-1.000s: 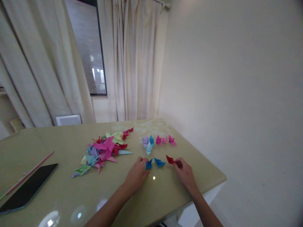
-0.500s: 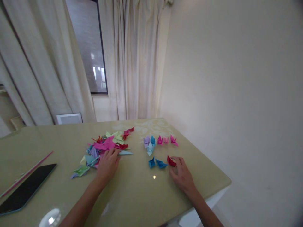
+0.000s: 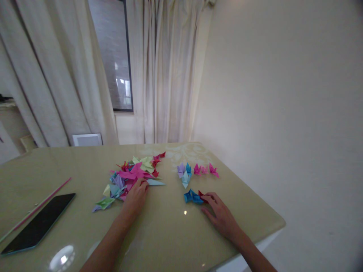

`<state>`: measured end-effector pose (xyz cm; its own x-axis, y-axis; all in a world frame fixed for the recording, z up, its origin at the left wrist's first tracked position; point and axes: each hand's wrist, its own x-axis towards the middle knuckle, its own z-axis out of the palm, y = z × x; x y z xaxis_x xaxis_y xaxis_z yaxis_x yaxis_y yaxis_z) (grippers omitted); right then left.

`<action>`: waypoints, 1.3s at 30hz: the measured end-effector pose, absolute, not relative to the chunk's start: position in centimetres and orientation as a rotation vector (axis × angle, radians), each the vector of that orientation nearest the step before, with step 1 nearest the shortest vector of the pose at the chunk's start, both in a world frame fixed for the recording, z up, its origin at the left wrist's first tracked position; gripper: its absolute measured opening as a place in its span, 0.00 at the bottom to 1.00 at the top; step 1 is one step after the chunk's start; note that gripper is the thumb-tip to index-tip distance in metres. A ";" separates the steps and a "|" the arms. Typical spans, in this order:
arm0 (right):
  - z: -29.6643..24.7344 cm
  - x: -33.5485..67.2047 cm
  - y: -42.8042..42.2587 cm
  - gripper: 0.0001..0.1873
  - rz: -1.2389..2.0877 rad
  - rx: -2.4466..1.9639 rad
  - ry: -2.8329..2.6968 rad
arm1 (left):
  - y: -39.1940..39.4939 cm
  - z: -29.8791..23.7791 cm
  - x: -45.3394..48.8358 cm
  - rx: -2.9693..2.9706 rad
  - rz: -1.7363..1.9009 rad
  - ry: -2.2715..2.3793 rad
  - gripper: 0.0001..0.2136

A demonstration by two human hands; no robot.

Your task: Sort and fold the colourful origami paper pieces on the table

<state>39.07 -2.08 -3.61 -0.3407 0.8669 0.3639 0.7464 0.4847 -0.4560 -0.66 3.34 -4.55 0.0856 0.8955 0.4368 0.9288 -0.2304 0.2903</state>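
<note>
On glossy table (image 3: 167,234): left hand (image 3: 135,198) on pointed, creased paper pile (image 3: 134,173).

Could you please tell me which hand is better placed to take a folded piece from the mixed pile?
Probably the left hand: it is at the mixed pile, while the right hand is at the red piece beside the blue pieces.

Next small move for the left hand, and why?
I'd probably have the left hand pinch one piece from the folded-paper pile: its fingers are right at the pile's near side, while the right hand is at the red piece beside the blue ones.
</note>
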 end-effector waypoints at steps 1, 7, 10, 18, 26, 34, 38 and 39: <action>-3.7 39.1 -2.0 0.18 0.284 -1.317 -2.160 | 3.2 -4.4 -0.8 -2.267 -0.870 -1.900 0.12; -4.1 39.3 -2.2 0.19 0.082 -1.286 -1.998 | 0.9 -3.0 0.9 -2.269 -1.423 -1.640 0.17; -3.2 37.5 -3.4 0.15 0.116 -1.170 -1.906 | -0.5 -2.7 2.9 -2.318 -1.492 -1.450 0.20; -0.5 29.1 -3.7 0.19 0.747 -1.026 -1.687 | -3.6 -3.0 6.1 -2.702 -1.110 -0.875 0.26; -1.1 36.4 -1.6 0.22 0.425 -1.269 -1.492 | -0.4 -2.7 5.6 -2.530 -0.968 -1.412 0.19; -3.5 41.3 -0.8 0.18 0.314 -1.475 -1.582 | 8.6 -1.0 4.2 -2.265 -0.743 -1.968 0.20; -4.0 40.9 -0.7 0.12 0.313 -1.514 -1.684 | 10.1 -0.7 4.1 -2.302 -0.739 -2.032 0.14; -4.1 40.9 -0.6 0.11 0.323 -1.517 -1.692 | 10.1 -0.6 4.1 -2.320 -0.759 -2.026 0.13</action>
